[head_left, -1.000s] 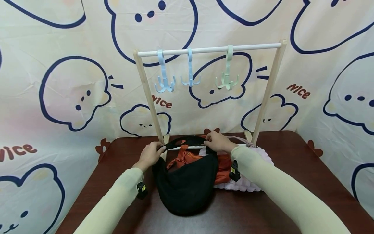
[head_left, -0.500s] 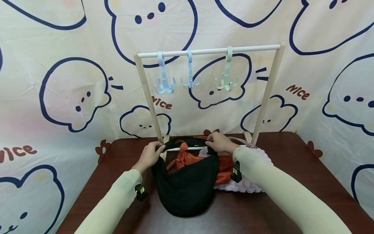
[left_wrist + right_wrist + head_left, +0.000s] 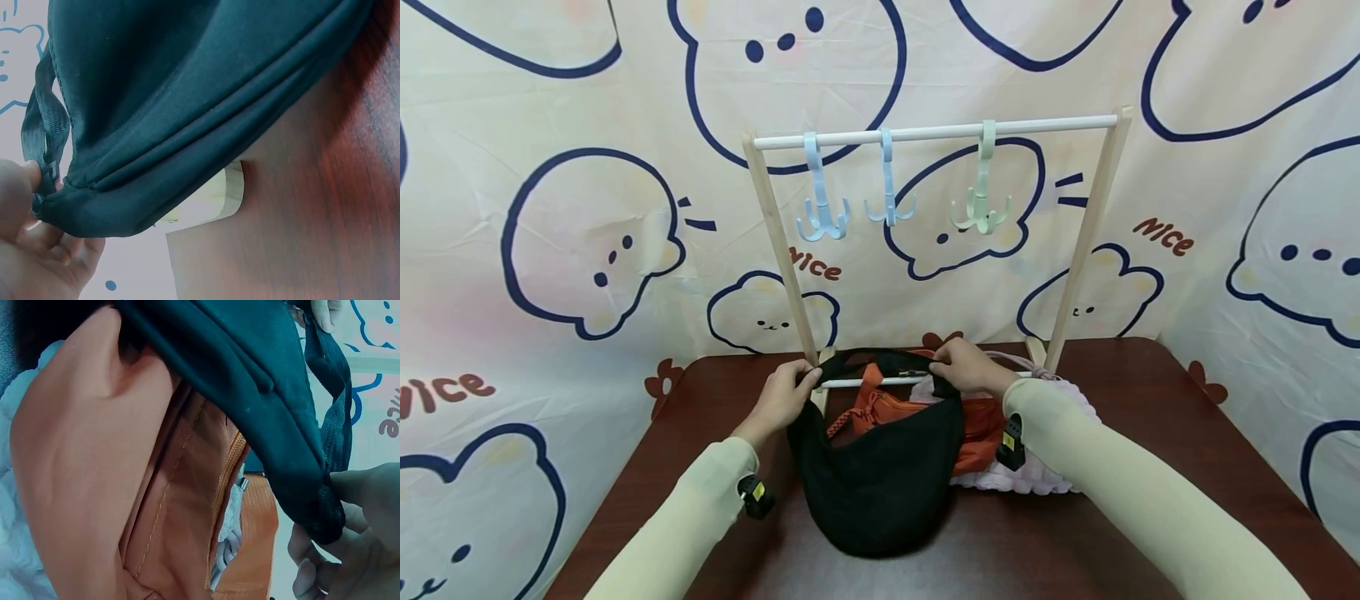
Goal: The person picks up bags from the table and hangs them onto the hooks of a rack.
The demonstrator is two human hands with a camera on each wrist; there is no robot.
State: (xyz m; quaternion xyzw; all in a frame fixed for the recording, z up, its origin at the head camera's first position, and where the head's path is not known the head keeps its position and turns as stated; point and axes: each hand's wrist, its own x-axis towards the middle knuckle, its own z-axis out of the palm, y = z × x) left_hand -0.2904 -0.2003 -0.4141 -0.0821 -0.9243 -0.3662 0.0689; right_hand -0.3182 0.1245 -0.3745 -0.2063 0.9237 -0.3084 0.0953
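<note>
A black fabric shoulder bag [image 3: 880, 483] hangs slack between both hands, its strap [image 3: 880, 360] arching at the back. My left hand [image 3: 777, 400] pinches its left upper corner where strap and body meet; the left wrist view shows thumb and fingers around that black corner [image 3: 94, 212]. With the right hand [image 3: 967, 367] I pinch the opposite corner, fingertips closed on the cloth in the right wrist view. Behind the black bag lies an orange bag [image 3: 977, 429] with a zipper, partly covered. A pale lilac puffy bag [image 3: 1022, 475] shows behind that at the right.
A wooden rack with a white top rail [image 3: 932, 132] stands at the back of the brown table [image 3: 715, 533]. Two light blue hooks [image 3: 822, 200] and a pale green hook [image 3: 982, 192] hang from the rail. A lower white bar [image 3: 895, 381] runs behind the bags. Cartoon-print cloth covers the walls.
Both hands keep their grip on the black bag. The two hands have drawn very slightly apart, the bag staying in nearly the same place.
</note>
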